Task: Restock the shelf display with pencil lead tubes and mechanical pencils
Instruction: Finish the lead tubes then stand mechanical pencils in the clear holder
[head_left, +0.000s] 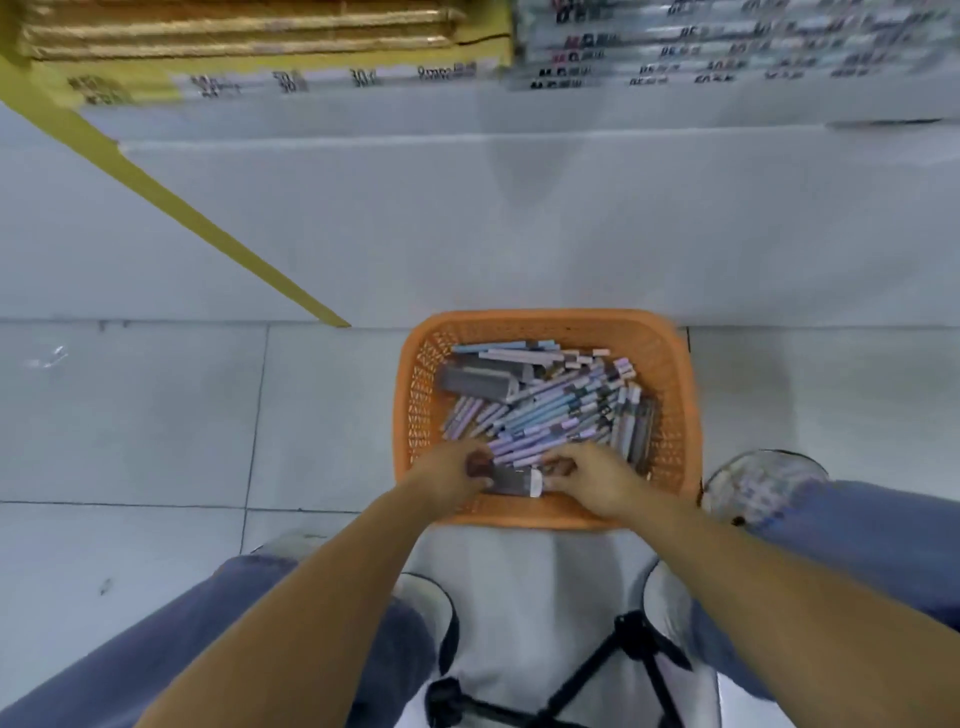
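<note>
**A:** Start close in. How is the person set up?

**B:** They are crouched low, with legs (156, 654) in blue denim spread wide. I'd say that is so both arms can reach down between them. A black stand (618, 660) sits on the floor (130, 415) under the body.

**A:** And the hands?

**B:** They are close together at the near edge of the orange basket (415, 400). The left hand (457, 470) grips one end of a dark pack (511, 480), and the right hand (592, 480) pinches the other end, the one with the pale tip. Both sets of fingers are curled onto it. Holding it at both ends looks like a way to keep it level while they lift it or work it open, but the blur hides which.

**A:** Is that pack the lead tubes?

**B:** Probably, though I can't read it. The rest of the stock is loose in the basket. Pastel mechanical pencils (550, 410) lie heaped from the near left corner to the far right one, and a grey box (478, 379) sits toward the far left corner.

**A:** Why is the basket there?

**B:** Its far edge sits right against the white foot of the shelf (467, 218). That way each item only has to go a short way up.

**A:** And beyond that?

**B:** At the top right there are rows of packaged goods (727, 47), smeared by motion, and at the top left some yellow cartons (260, 31). I can't tell which slot needs filling. In my judgement the restocking is far from finished, because the basket is well filled.
</note>
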